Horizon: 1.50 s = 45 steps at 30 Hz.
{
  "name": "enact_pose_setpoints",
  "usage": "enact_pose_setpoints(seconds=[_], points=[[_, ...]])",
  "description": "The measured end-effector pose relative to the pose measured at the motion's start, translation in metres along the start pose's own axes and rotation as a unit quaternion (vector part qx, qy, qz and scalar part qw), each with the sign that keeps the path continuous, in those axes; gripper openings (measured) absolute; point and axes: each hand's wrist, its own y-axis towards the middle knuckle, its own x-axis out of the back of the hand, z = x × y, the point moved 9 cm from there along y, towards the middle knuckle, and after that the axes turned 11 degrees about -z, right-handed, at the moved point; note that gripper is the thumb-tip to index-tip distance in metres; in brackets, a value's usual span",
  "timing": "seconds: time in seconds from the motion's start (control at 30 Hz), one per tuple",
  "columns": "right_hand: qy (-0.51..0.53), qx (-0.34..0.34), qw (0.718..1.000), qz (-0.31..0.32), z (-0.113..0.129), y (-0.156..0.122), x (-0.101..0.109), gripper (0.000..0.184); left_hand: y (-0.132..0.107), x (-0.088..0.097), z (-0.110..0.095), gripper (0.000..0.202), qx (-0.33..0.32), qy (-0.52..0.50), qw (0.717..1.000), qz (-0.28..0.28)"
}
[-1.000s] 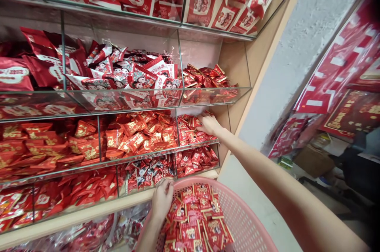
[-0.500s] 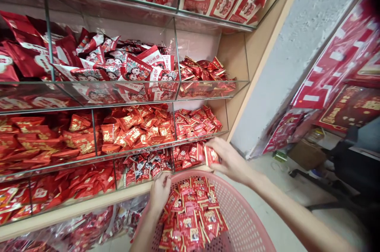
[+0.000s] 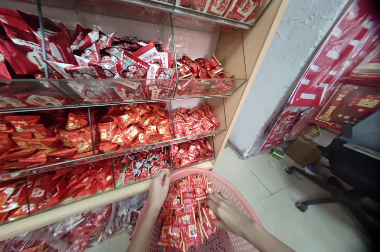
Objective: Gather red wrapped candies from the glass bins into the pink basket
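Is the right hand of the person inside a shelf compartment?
No, the right hand is over the red-and-gold packets in the pink perforated basket.

Glass dividers [image 3: 173, 46] are standing between compartments of the shelf [image 3: 74, 209], blocking sideways passage; gaps above the shelf packets [image 3: 194, 121] are leaving frontal access. The left hand [image 3: 158, 188] is crowding the basket's [image 3: 237, 194] shelf-side rim; the right hand [image 3: 221, 208] is obstructing the basket's right half. Floor [image 3: 264, 188] is offering passage toward the chair [image 3: 341, 157].
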Motion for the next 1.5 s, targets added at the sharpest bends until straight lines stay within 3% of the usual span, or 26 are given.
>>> enact_pose_setpoints(seconds=[0.33, 0.5, 0.8, 1.03, 1.23, 1.5], points=[[-0.024, 0.021, 0.999, -0.016, 0.0, 0.004, -0.016, 0.04, 0.0, -0.002, 0.002, 0.024, 0.0, -0.003, 1.0, 0.001], [-0.065, 0.001, 0.997, -0.047, -0.003, 0.005, -0.014, 0.033, 0.0, -0.003, 0.004, 0.024, 0.0, 0.003, 1.0, -0.002], [-0.104, 0.01, 0.991, -0.082, -0.012, 0.006, -0.016, 0.042, 0.0, -0.004, 0.005, 0.024, 0.003, -0.009, 1.0, 0.0], [-0.101, 0.001, 0.992, -0.076, -0.01, 0.006, -0.007, 0.041, 0.0, -0.001, 0.0, 0.024, 0.004, -0.026, 1.0, -0.001], [-0.078, 0.007, 0.994, -0.079, 0.011, 0.012, 0.007, 0.04, 0.0, 0.0, 0.0, 0.023, -0.007, -0.015, 1.0, -0.012], [-0.093, 0.093, 0.988, -0.081, 0.073, 0.038, -0.019, 0.048, -0.001, -0.002, 0.001, 0.024, 0.004, -0.027, 1.0, 0.0]])
